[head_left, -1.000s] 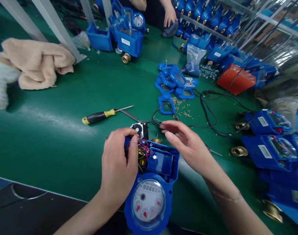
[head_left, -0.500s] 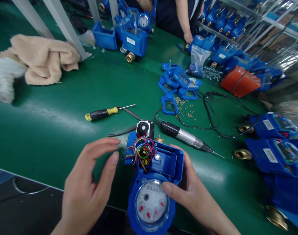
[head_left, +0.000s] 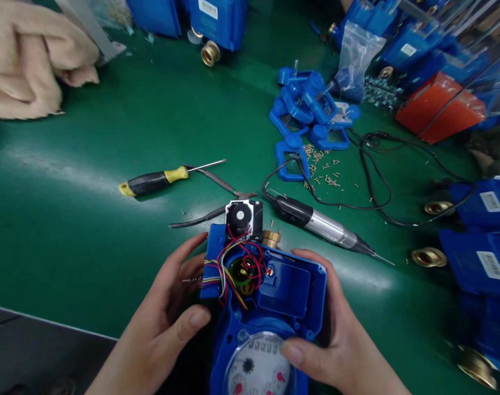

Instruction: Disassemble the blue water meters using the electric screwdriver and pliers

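Note:
An open blue water meter (head_left: 274, 296) lies at the near edge of the green table (head_left: 89, 230), its round dial toward me. Coloured wires (head_left: 237, 269) spill from its housing to a small black-and-white motor block (head_left: 244, 218) at its far end. My left hand (head_left: 168, 323) grips the meter's left side, thumb on the body near the dial. Cupping the right side is my right hand (head_left: 336, 340), its thumb on the dial's rim.
An electric screwdriver (head_left: 319, 226) with a black cable lies just beyond the meter. A yellow-and-black screwdriver (head_left: 159, 180) and tweezers (head_left: 212, 211) lie to the left. Blue covers (head_left: 307, 118), loose screws (head_left: 324, 170), a red box (head_left: 439, 107), more meters (head_left: 480, 241) and a beige cloth (head_left: 23, 60) surround them.
My left hand, open beside the meter before, has closed onto its left side. The right hand keeps its hold. The view has moved closer and lower over the meter.

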`<state>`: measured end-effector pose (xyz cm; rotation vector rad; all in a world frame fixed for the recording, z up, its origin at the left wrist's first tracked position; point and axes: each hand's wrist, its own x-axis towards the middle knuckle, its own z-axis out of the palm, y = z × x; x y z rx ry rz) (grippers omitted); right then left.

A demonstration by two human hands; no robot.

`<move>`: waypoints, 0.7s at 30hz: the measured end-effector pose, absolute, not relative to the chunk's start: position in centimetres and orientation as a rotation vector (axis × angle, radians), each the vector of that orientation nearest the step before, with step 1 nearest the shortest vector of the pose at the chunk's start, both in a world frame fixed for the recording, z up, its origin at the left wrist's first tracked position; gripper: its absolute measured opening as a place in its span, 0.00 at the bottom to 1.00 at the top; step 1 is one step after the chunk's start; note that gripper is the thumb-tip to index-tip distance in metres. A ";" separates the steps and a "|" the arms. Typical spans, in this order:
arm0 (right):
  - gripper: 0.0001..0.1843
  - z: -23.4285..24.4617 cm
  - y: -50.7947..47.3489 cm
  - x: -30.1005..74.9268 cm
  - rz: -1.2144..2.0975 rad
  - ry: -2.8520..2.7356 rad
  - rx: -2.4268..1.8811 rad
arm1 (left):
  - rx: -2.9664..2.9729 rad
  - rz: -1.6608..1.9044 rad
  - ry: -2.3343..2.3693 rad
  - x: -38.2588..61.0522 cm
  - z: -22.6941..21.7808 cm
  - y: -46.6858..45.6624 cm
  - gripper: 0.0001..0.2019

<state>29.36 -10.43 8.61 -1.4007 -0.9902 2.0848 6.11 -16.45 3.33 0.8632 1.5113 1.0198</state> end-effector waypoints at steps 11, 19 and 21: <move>0.47 8.4 -10.4 29.4 2.034 -1.036 -1.384 | 0.880 1.279 1.844 8.7 5.7 -15.7 0.33; 0.45 7.7 -10.4 29.5 1.971 -1.088 -1.365 | 1.063 1.412 1.859 9.0 5.6 -15.2 0.37; 0.46 7.6 -10.5 29.6 1.994 -1.055 -1.338 | 1.060 1.422 1.861 8.6 5.5 -14.9 0.37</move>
